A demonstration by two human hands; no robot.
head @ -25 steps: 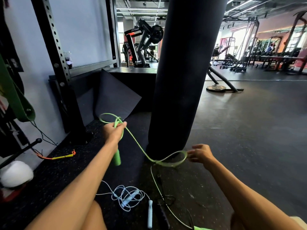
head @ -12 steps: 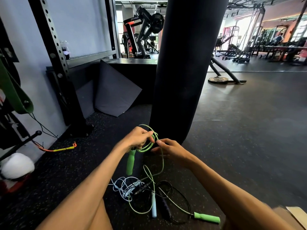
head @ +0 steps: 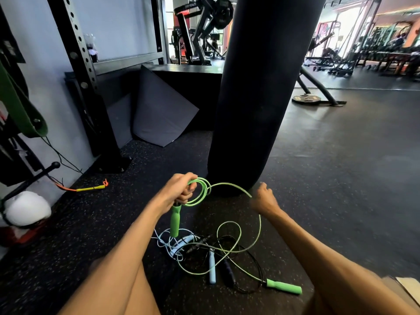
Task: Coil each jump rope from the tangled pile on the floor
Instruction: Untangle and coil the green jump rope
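Snagging is risked: green jump rope, clenched in left hand and right hand, is threaded through pile at 6 o'clock.

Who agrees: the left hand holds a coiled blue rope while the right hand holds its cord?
No. In the head view the coiled rope in the left hand is green, not blue; the right hand does hold its cord.
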